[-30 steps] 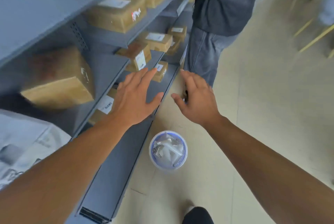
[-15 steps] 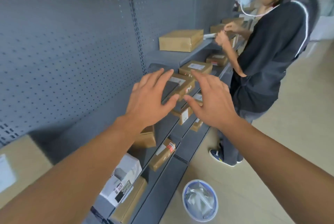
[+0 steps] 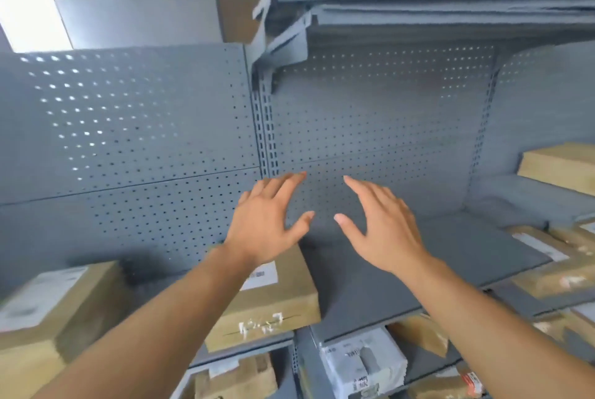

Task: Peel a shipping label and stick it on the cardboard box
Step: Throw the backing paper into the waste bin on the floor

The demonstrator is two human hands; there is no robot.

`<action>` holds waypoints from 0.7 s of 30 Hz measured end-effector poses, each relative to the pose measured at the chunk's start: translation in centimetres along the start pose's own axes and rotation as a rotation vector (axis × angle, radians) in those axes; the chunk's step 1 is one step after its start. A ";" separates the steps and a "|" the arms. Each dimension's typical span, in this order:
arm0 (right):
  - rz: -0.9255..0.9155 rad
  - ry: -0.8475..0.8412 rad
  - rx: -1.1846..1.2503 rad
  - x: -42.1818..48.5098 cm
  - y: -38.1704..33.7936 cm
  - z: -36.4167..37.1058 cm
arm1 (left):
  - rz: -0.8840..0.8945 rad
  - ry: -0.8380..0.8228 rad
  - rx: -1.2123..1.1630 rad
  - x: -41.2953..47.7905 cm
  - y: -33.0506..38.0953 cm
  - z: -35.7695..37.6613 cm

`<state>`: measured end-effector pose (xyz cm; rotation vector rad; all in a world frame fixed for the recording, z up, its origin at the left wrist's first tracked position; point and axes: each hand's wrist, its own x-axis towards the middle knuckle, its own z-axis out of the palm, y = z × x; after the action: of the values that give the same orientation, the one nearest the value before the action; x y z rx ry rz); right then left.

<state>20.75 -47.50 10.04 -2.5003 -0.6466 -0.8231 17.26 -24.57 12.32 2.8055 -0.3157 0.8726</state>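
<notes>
Hiding part of a labelled cardboard box point(image 3: 273, 298), both hands point(image 3: 322, 224) hover empty, fingers spread.

Both hands point(image 3: 325, 228) raised, fingers point(image 3: 283, 184) spread

Matt brown cardboard box point(image 3: 277, 298); seemingly metal pegboard point(image 3: 128, 128).

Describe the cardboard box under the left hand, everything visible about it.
The cardboard box is plain brown corrugated board, rectangular, lying flat on the grey shelf against the perforated back panel. A white printed label already sits on its top face, partly hidden by the left hand, which hangs over it with fingers spread; contact cannot be told. Its front face carries white markings, too blurred to read. The flaps look closed.
</notes>
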 end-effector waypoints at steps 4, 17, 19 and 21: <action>-0.126 -0.054 0.095 2.3 -5.7 3.5 | -0.125 0.040 0.077 -3.3 -5.1 -3.0; -0.359 -0.123 0.214 4.6 -15.6 7.9 | -0.343 0.115 0.193 -10.5 -11.8 -7.5; -0.362 -0.131 0.217 4.8 -16.1 7.9 | -0.353 0.121 0.195 -10.5 -12.0 -7.6; -0.375 -0.141 0.225 4.9 -16.4 7.7 | -0.379 0.126 0.180 -10.3 -12.3 -7.7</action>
<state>18.64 -28.89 11.53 -2.2779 -1.2122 -0.6573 8.02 -9.46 11.24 2.8086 0.3196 1.0184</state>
